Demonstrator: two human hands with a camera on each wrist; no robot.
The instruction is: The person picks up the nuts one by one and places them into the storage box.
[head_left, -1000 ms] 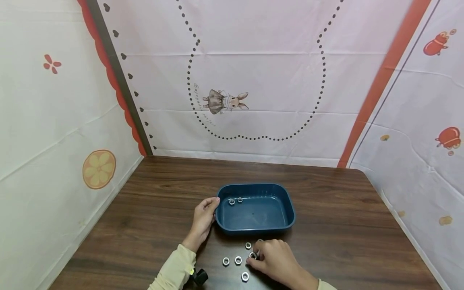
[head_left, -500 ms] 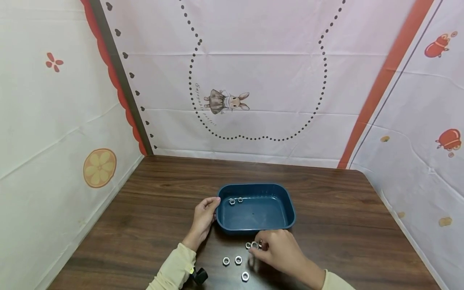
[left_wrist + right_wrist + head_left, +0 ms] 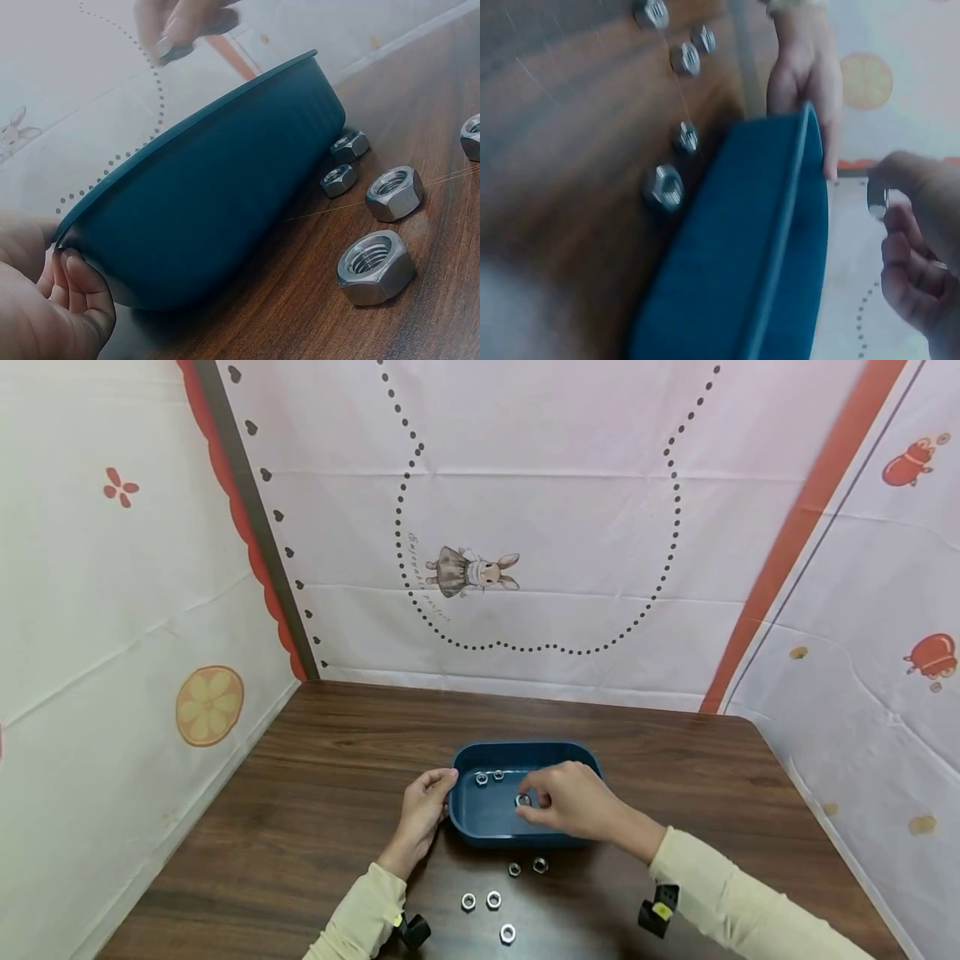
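Observation:
A dark blue plastic tray sits on the table, with two hex nuts inside near its far left corner. My left hand pinches the tray's left rim between thumb and fingers. Over the tray's middle, my right hand pinches another hex nut between thumb and fingertips. The right wrist view places this nut above the rim, apart from the tray. Several silver hex nuts lie on the wood in front of the tray, the closest pair just by its near wall.
The brown wood-grain table is enclosed by white printed cloth at the back and both sides. Each sleeve carries a small black wrist camera.
My right hand has picked a hex nut off the table and carried it up and forward over the tray. The left hand stays at the tray's left rim.

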